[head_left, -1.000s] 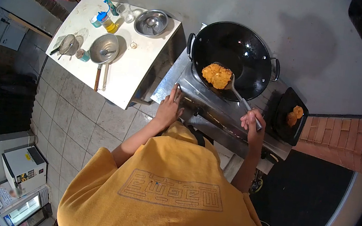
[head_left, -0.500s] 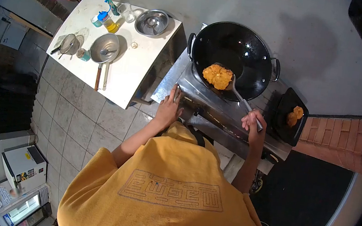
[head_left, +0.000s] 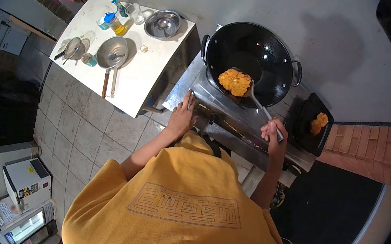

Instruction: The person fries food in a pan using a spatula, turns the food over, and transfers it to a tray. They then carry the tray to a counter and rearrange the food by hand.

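My right hand (head_left: 274, 130) is closed around the handle of a long metal skimmer (head_left: 262, 109). A heap of orange-brown fried pieces (head_left: 234, 82) lies on the skimmer's head, hiding most of it, at the near left side of the black wok (head_left: 273, 85). The two-handled wok sits on a steel stove (head_left: 204, 90), with dark, shiny liquid in its bottom. At the stove's front left edge rests my left hand (head_left: 183, 115), fingers stretched out and nothing in it.
Right of the wok, a black tray (head_left: 319, 143) holds a few fried pieces (head_left: 319, 123). On the left, a white table (head_left: 134, 83) carries a steel bowl (head_left: 150, 31), a saucepan (head_left: 106, 52), a strainer (head_left: 73, 48) and a blue-capped oil bottle (head_left: 117, 27). A brick ledge (head_left: 363, 147) is at right.
The view has shifted very slightly. Both hands, the skimmer and the fried pieces on it stay in practically the same place.
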`<act>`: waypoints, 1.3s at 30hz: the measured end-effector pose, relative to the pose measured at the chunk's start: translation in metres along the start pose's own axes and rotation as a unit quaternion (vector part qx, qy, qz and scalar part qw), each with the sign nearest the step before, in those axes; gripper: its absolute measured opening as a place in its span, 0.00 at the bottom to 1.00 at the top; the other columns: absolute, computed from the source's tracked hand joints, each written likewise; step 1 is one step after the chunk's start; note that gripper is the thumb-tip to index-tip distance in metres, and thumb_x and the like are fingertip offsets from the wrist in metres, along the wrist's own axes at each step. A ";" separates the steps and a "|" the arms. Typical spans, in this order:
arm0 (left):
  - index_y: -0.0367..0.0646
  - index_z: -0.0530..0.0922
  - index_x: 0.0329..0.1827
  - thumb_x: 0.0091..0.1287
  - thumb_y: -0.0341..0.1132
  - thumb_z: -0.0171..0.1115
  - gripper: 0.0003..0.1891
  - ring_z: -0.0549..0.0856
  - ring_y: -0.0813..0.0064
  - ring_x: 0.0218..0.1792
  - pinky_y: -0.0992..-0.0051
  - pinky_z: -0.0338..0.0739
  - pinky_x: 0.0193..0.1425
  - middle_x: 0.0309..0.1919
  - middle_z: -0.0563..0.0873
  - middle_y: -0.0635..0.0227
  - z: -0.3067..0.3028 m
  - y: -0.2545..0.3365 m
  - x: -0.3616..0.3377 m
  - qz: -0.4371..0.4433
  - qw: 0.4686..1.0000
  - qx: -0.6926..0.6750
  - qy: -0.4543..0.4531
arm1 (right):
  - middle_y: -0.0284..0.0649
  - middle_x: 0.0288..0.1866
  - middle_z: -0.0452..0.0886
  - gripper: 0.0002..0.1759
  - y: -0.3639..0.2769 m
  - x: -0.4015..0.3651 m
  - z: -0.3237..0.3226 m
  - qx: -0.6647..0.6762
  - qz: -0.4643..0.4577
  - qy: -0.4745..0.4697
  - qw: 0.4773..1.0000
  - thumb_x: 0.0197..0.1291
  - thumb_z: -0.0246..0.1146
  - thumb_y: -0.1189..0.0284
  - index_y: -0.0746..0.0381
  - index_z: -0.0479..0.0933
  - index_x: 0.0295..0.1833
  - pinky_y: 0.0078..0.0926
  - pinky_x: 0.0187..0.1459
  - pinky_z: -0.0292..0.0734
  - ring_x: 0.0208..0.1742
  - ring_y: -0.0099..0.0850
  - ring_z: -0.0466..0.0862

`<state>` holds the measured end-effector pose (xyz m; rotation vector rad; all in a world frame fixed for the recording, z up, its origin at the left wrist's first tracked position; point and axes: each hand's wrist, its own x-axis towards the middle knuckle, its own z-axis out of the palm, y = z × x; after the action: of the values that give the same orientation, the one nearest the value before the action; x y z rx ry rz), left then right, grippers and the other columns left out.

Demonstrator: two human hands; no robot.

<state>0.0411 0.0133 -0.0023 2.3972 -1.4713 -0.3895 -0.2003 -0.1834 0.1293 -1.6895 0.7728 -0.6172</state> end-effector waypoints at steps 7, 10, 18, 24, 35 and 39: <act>0.34 0.60 0.76 0.63 0.41 0.68 0.41 0.79 0.51 0.59 0.59 0.79 0.59 0.79 0.52 0.51 -0.002 0.002 0.001 -0.011 1.000 0.002 -0.012 | 0.34 0.27 0.74 0.19 0.001 0.000 0.000 0.004 0.008 0.000 1.000 0.77 0.50 0.64 0.63 0.73 0.32 0.20 0.31 0.65 0.27 0.19 0.71; 0.34 0.60 0.76 0.63 0.41 0.68 0.41 0.79 0.50 0.59 0.58 0.79 0.59 0.80 0.51 0.51 -0.001 0.002 0.001 -0.018 1.000 -0.001 -0.017 | 0.31 0.26 0.73 0.18 -0.004 0.000 0.002 0.017 0.015 0.014 1.000 0.75 0.54 0.63 0.62 0.74 0.31 0.21 0.32 0.61 0.28 0.18 0.69; 0.37 0.62 0.77 0.63 0.42 0.67 0.40 0.79 0.50 0.59 0.57 0.79 0.59 0.80 0.50 0.51 -0.005 0.003 0.001 -0.015 1.000 -0.003 -0.023 | 0.32 0.27 0.74 0.16 -0.001 0.001 0.001 0.036 0.001 0.009 0.999 0.75 0.54 0.65 0.62 0.74 0.33 0.21 0.32 0.62 0.28 0.19 0.70; 0.38 0.61 0.77 0.63 0.41 0.67 0.40 0.79 0.50 0.59 0.57 0.79 0.59 0.80 0.50 0.51 -0.003 0.003 0.000 -0.010 1.000 -0.003 -0.015 | 0.31 0.26 0.75 0.16 0.002 0.001 0.000 0.026 0.005 0.009 1.000 0.75 0.54 0.65 0.62 0.74 0.33 0.21 0.31 0.62 0.28 0.18 0.70; 0.38 0.61 0.77 0.63 0.41 0.68 0.40 0.79 0.49 0.60 0.57 0.79 0.59 0.80 0.51 0.51 -0.004 0.004 0.001 -0.020 1.000 -0.007 -0.021 | 0.29 0.25 0.72 0.18 0.000 0.003 0.001 0.023 0.025 0.017 0.999 0.75 0.54 0.64 0.62 0.74 0.31 0.20 0.30 0.59 0.27 0.17 0.68; 0.38 0.61 0.77 0.63 0.42 0.67 0.40 0.79 0.50 0.60 0.57 0.79 0.59 0.80 0.51 0.52 -0.002 0.004 0.001 -0.019 1.000 -0.005 -0.020 | 0.29 0.24 0.72 0.19 0.001 0.003 0.000 0.018 0.023 0.009 1.000 0.75 0.54 0.63 0.61 0.74 0.30 0.20 0.30 0.58 0.27 0.17 0.67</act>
<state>0.0394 0.0114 0.0013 2.4248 -1.4390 -0.4541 -0.1986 -0.1857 0.1280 -1.6314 0.8077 -0.6107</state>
